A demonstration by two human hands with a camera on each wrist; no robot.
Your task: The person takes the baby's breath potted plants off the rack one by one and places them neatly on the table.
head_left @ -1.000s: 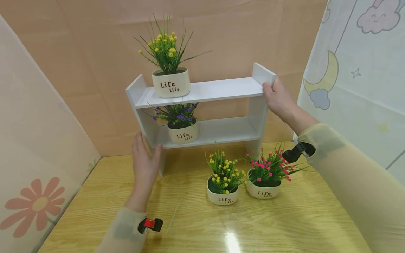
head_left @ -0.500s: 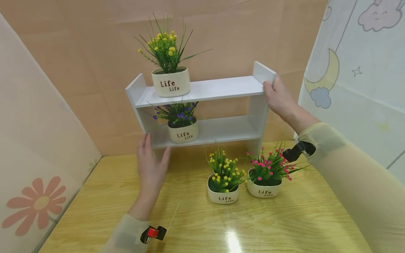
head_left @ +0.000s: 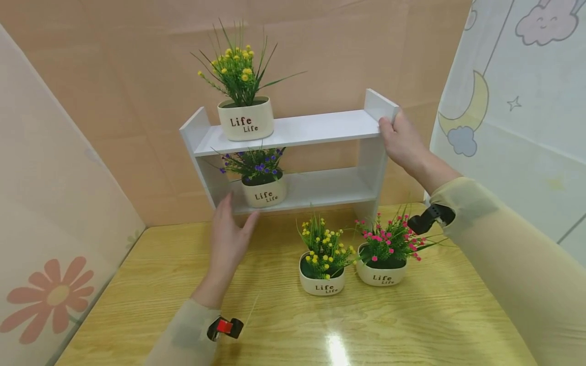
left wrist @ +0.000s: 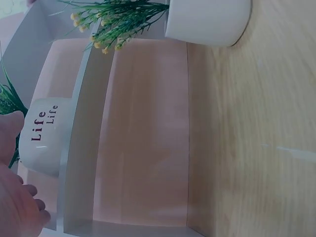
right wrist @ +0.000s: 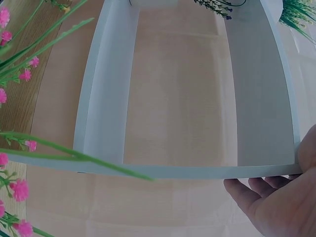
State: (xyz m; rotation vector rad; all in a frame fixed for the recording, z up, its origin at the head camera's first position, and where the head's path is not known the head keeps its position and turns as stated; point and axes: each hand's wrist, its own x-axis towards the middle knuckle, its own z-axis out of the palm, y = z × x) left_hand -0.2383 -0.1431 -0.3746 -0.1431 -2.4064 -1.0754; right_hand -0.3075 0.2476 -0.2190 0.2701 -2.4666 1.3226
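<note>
A white two-tier shelf stands against the back wall. Its right side panel is gripped near the top by my right hand, the thumb in front; the right wrist view shows the fingers against the panel's outer face. My left hand is at the lower tier's left end, fingers spread, close to the pot with purple flowers. Whether it touches the pot cannot be told. On the upper tier, toward the left, sits a white pot with yellow flowers.
Two more pots stand on the wooden table in front of the shelf: one with yellow flowers and, right of it, one with pink flowers. Patterned cloth walls enclose the left and right sides.
My left hand has moved right, from outside the shelf's left panel to the front of the lower tier by the purple-flowered pot. My right hand keeps its grip; the pots have not moved.
</note>
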